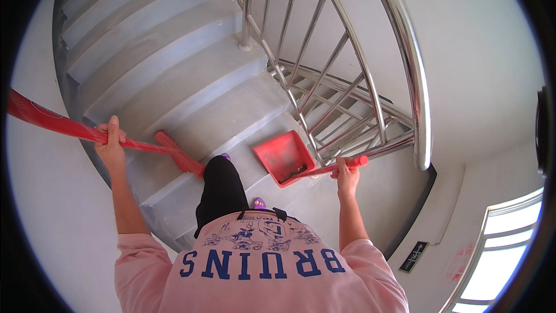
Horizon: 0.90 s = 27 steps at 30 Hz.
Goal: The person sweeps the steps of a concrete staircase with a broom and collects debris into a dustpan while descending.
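My left hand (111, 140) grips the red handle of a broom (145, 146), which slants from the far left down to its head. The red broom head (181, 156) rests on a stair step, just left of my leg. In my right hand (346, 177) is the handle of a long-handled dustpan (330, 168), whose red end sticks out past my fingers. The red dustpan's pan (283, 153) sits to the right of my knee, beside the railing's foot. Some dark debris (293, 174) lies in the pan near the handle.
Grey concrete steps (191, 65) rise toward the upper left along a white wall (39, 174). A stainless-steel railing (369, 91) runs along their right side, with more stairs (321, 95) showing through its bars. At lower right are a window (499, 252) and a dark wall sign (413, 256).
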Each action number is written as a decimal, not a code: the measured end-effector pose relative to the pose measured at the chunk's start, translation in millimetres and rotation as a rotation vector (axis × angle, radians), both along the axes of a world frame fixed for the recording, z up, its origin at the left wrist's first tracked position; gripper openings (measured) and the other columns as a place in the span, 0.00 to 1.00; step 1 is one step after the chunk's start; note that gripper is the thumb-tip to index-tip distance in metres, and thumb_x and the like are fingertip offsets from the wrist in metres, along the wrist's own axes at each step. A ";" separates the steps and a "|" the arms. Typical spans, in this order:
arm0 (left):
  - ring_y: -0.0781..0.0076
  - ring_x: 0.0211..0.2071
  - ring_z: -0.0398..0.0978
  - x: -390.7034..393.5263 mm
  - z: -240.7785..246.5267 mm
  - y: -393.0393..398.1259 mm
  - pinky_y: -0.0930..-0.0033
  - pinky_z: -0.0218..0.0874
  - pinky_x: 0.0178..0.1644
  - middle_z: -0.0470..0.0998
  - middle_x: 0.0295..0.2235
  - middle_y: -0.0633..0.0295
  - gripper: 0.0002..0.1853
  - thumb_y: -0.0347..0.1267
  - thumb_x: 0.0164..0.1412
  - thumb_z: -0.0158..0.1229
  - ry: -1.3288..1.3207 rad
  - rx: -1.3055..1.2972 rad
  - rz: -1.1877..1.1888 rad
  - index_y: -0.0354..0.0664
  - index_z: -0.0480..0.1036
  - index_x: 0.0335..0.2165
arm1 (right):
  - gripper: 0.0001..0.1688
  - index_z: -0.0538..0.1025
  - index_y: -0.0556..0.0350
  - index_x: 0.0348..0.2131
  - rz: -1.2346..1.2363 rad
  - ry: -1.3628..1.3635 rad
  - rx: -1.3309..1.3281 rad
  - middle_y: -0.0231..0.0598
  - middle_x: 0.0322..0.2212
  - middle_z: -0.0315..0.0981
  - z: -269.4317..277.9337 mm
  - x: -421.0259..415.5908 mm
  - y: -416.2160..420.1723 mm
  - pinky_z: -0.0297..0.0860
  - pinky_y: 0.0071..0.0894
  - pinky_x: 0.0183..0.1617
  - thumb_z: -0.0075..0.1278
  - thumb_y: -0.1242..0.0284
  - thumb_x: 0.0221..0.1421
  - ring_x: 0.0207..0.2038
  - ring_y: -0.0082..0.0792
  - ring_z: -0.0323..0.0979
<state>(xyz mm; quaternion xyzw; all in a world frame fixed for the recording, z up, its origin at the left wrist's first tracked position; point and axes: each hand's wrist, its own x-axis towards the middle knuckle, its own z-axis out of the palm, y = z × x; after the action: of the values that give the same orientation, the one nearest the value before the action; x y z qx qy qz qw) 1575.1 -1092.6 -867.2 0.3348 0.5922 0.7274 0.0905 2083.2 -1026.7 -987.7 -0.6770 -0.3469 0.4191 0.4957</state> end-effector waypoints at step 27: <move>0.83 0.18 0.60 52.4 -5.5 -43.3 0.79 0.53 0.24 0.63 0.14 0.69 0.14 0.32 0.54 0.57 0.000 -0.032 0.009 0.44 0.61 0.17 | 0.17 0.70 0.57 0.27 0.249 -0.064 -0.012 0.32 0.16 0.66 -54.8 -32.2 130.1 0.62 0.25 0.22 0.54 0.61 0.45 0.19 0.23 0.65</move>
<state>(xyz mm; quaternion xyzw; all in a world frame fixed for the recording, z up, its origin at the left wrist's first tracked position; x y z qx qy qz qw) 1627.5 -1135.9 -872.7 0.3305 0.6052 0.7183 0.0927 2051.0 -896.6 -1042.5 -0.6447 -0.4413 0.4575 0.4246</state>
